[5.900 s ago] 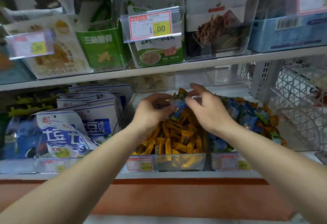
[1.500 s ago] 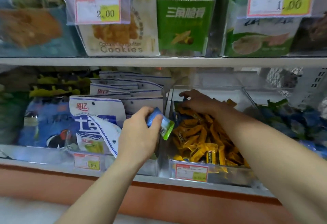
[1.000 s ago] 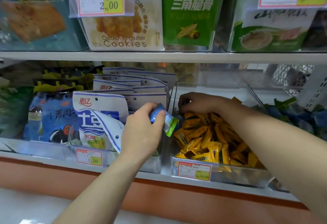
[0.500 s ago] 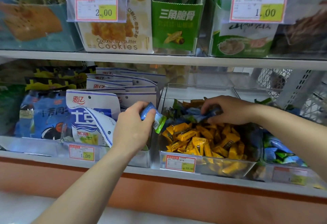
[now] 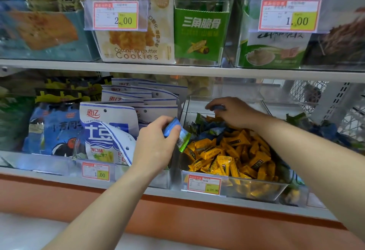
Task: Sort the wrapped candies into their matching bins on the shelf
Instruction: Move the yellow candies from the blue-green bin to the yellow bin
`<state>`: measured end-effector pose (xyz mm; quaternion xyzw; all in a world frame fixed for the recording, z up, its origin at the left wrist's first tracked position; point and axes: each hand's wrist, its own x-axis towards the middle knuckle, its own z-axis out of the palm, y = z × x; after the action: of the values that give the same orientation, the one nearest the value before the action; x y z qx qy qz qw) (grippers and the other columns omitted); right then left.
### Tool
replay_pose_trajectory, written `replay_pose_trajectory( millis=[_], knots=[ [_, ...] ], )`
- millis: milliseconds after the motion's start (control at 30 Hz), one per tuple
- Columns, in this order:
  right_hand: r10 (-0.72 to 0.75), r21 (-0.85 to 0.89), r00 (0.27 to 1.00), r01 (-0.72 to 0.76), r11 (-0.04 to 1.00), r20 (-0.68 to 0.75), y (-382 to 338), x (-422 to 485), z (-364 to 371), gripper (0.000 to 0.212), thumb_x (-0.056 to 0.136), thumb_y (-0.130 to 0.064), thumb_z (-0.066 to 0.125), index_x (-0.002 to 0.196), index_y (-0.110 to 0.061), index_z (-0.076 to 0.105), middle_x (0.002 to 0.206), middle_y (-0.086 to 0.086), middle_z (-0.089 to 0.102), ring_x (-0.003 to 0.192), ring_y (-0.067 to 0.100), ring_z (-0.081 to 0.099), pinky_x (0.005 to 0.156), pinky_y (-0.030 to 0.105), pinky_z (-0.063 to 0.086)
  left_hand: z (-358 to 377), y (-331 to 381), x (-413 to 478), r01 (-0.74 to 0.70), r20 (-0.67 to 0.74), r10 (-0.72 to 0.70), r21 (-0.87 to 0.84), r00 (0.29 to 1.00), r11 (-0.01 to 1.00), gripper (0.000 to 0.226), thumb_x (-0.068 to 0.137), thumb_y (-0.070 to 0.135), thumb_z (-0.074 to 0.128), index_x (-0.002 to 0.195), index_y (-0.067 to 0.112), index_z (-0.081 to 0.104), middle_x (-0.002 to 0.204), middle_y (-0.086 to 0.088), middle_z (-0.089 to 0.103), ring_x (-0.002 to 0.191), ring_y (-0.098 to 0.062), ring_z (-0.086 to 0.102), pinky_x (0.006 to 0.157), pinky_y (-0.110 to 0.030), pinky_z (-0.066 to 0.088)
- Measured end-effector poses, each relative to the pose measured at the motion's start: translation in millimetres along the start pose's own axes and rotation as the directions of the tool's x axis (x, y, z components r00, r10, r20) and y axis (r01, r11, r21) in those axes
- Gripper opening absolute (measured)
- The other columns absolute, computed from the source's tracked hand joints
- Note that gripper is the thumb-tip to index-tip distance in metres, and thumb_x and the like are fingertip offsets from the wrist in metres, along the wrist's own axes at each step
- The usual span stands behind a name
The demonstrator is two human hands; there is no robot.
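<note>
Progress looks partial: left hand [image 5: 156, 145] grips a blue candy [image 5: 174, 130], right hand [image 5: 235, 111] pinches a second candy [image 5: 217, 107], plenty of blues [image 5: 209, 129] left in yellow bin [image 5: 233, 189].

Soft, even indoor light from above keeps the view fairly bright, with no hard shadows, only dim shade beneath the upper shelf [image 5: 177, 69]. A milky sheen lies on the clear tag holder [image 5: 288, 15] at 1 o'clock. The yellow candies [image 5: 233, 154] near centre read sharp. The blue packet [image 5: 49, 129] at 9 o'clock and the wire basket [image 5: 351, 115] at 3 o'clock smear. Wide-angle bending bows the shelf edge.
</note>
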<state>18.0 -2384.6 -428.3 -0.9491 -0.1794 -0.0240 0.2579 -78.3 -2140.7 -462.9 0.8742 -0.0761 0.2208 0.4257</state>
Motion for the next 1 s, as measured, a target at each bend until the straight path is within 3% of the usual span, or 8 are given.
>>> replay_pose_trajectory(
  millis=[133, 233, 333, 533, 700, 800, 900, 1000],
  knots=[
    [0.189, -0.169, 0.91, -0.134, 0.976, 0.369, -8.2, 15.3, 27.0, 0.052, 0.095, -0.059, 0.05, 0.14, -0.034, 0.052, 0.146, 0.0, 0.049, 0.131, 0.023, 0.046, 0.1, 0.035, 0.036, 0.2, -2.1, -1.5, -0.018, 0.014, 0.018, 0.011, 1.0, 1.0, 0.017, 0.095, 0.033, 0.062, 0.11, 0.027, 0.068, 0.09, 0.018, 0.067, 0.088, 0.003, 0.061, 0.066, -0.011, 0.044],
    [0.218, -0.18, 0.882, -0.155, 0.971, 0.418, -7.0, 13.4, 29.4, 0.08, 0.076, -0.083, 0.052, 0.145, -0.044, 0.041, 0.154, -0.003, 0.04, 0.14, 0.024, 0.037, 0.099, 0.036, 0.032, -2.1, -5.8, -2.0, -0.026, 0.026, 0.026, 0.001, 0.999, 1.0, 0.015, 0.095, 0.033, 0.062, 0.108, 0.028, 0.068, 0.088, 0.021, 0.066, 0.088, 0.008, 0.059, 0.066, -0.008, 0.043],
    [0.199, -0.095, 0.884, -0.175, 0.98, 0.424, -6.4, 7.6, 31.5, 0.087, 0.072, -0.081, 0.06, 0.148, -0.042, 0.038, 0.157, -0.006, 0.035, 0.142, 0.022, 0.033, 0.105, 0.035, 0.031, -3.2, -6.8, -2.5, -0.026, 0.04, 0.026, -0.017, 0.999, 1.0, 0.014, 0.095, 0.033, 0.062, 0.107, 0.029, 0.068, 0.089, 0.021, 0.067, 0.087, 0.006, 0.06, 0.066, -0.011, 0.043],
    [0.201, -0.178, 0.857, -0.13, 0.975, 0.475, -12.8, 3.4, 40.1, 0.098, 0.063, -0.076, 0.07, 0.147, -0.038, 0.04, 0.159, -0.003, 0.032, 0.143, 0.023, 0.033, 0.109, 0.036, 0.035, -2.0, -7.2, -1.0, -0.022, 0.036, 0.022, 0.002, 0.999, 1.0, 0.017, 0.095, 0.034, 0.062, 0.109, 0.027, 0.068, 0.091, 0.018, 0.068, 0.088, 0.004, 0.061, 0.065, -0.007, 0.041],
    [0.109, -0.172, 0.957, -0.065, 0.983, 0.267, -11.4, -6.6, 50.1, 0.07, 0.08, -0.055, 0.074, 0.142, -0.034, 0.049, 0.152, -0.003, 0.043, 0.136, 0.021, 0.043, 0.096, 0.026, 0.036, -0.7, -6.1, -2.1, -0.011, 0.035, 0.011, 0.004, 0.999, 1.0, 0.02, 0.095, 0.035, 0.062, 0.112, 0.025, 0.068, 0.093, 0.016, 0.068, 0.087, 0.002, 0.061, 0.065, -0.009, 0.042],
    [0.084, -0.064, 0.981, -0.074, 0.995, 0.173, -5.6, -13.0, 37.9, 0.067, 0.078, -0.055, 0.077, 0.136, -0.033, 0.054, 0.146, -0.003, 0.048, 0.13, 0.02, 0.047, 0.091, 0.025, 0.035, -0.6, -6.3, -2.2, -0.006, 0.021, 0.006, 0.002, 1.0, 1.0, 0.02, 0.095, 0.034, 0.062, 0.111, 0.025, 0.069, 0.093, 0.016, 0.069, 0.087, 0.001, 0.062, 0.066, -0.009, 0.041],
    [0.098, 0.1, 0.995, -0.1, 0.99, 0.026, -3.5, -17.5, 24.2, 0.065, 0.074, -0.055, 0.08, 0.13, -0.027, 0.06, 0.136, -0.002, 0.056, 0.125, 0.02, 0.052, 0.093, 0.028, 0.039, 0.7, -3.2, -1.1, -0.002, -0.01, 0.001, -0.019, 1.0, 1.0, 0.02, 0.095, 0.033, 0.062, 0.111, 0.024, 0.069, 0.095, 0.012, 0.069, 0.09, -0.005, 0.063, 0.071, -0.018, 0.047],
    [0.12, 0.367, 0.992, -0.096, 0.925, -0.044, -3.3, -23.7, 9.8, 0.036, 0.078, -0.042, 0.081, 0.105, -0.02, 0.071, 0.106, -0.003, 0.074, 0.099, 0.015, 0.069, 0.091, 0.035, 0.053, 4.0, 5.3, 0.4, 0.004, -0.049, -0.006, -0.045, 0.999, 0.999, 0.018, 0.095, 0.032, 0.062, 0.11, 0.023, 0.068, 0.094, 0.012, 0.068, 0.089, -0.006, 0.062, 0.069, -0.015, 0.044]
  ],
)
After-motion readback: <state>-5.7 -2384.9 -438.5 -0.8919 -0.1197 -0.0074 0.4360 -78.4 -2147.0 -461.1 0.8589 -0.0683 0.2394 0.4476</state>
